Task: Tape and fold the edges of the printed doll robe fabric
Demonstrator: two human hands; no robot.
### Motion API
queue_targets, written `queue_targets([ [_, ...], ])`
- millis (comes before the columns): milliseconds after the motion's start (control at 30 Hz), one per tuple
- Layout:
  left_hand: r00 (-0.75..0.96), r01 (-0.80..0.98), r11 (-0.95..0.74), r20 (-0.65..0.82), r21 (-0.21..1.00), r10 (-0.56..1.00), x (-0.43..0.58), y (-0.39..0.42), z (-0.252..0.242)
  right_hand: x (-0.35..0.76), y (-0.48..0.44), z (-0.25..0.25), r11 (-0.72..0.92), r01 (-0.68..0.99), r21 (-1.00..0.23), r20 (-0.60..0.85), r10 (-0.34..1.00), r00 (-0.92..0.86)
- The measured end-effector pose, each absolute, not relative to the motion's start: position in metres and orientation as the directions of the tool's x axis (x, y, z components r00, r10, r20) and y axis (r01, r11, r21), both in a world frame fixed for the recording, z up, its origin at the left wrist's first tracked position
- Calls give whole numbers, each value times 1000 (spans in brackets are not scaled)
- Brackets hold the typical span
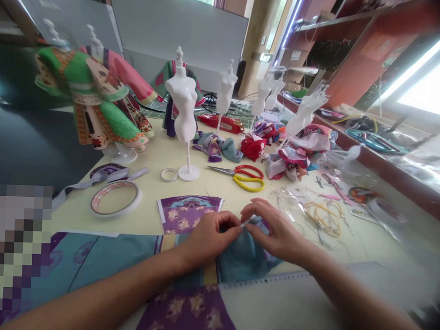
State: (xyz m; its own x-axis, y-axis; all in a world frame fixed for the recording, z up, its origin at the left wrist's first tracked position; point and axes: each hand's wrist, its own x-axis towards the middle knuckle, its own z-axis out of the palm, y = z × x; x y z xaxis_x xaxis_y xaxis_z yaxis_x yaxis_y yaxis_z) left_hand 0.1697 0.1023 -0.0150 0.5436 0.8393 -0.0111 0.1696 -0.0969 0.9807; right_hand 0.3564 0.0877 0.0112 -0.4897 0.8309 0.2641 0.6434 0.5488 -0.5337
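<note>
Teal fabric (243,257) with purple and gold bands lies across the table in front of me. My left hand (212,237) pinches its upper edge between thumb and fingers. Close beside it, my right hand (280,232) has thumb and forefinger together at a narrow white strip (247,222) on that edge. The fingers partly hide where strip and cloth meet. Just beyond the left hand is a purple floral fabric piece (184,220) with white edging. Another purple floral panel (188,310) hangs toward me, and a clear ruler (266,280) lies below the right hand.
Scissors (246,176) with red and yellow handles lie behind my hands. A large tape roll (136,205) and a small one (169,174) are to the left. White mini mannequins, like this one (184,101), stand behind, with crumpled fabric pieces (292,162) and plastic bags (294,206) at right.
</note>
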Motion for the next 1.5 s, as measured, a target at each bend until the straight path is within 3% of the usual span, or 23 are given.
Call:
queue_targets([
  [333, 457, 254, -115, -14, 960, 889, 173, 102, -13, 356, 92, -11, 582, 540, -608, 409, 813, -415],
  [767, 439, 279, -98, -37, 955, 898, 171, 104, -13, 356, 93, -11, 557, 543, -629, 435, 831, -348],
  [967, 436, 245, -65, -50, 967, 898, 172, 102, -12, 353, 92, -13, 574, 557, -600, 481, 816, -322],
  [1100, 403, 223, -26, -68, 974, 913, 171, 103, -12, 349, 88, -9, 613, 611, -501, 576, 763, -293],
  [1500, 429, 285, -192, 54, 939, 902, 171, 102, -14, 340, 81, -10, 601, 660, -450, 485, 786, -384],
])
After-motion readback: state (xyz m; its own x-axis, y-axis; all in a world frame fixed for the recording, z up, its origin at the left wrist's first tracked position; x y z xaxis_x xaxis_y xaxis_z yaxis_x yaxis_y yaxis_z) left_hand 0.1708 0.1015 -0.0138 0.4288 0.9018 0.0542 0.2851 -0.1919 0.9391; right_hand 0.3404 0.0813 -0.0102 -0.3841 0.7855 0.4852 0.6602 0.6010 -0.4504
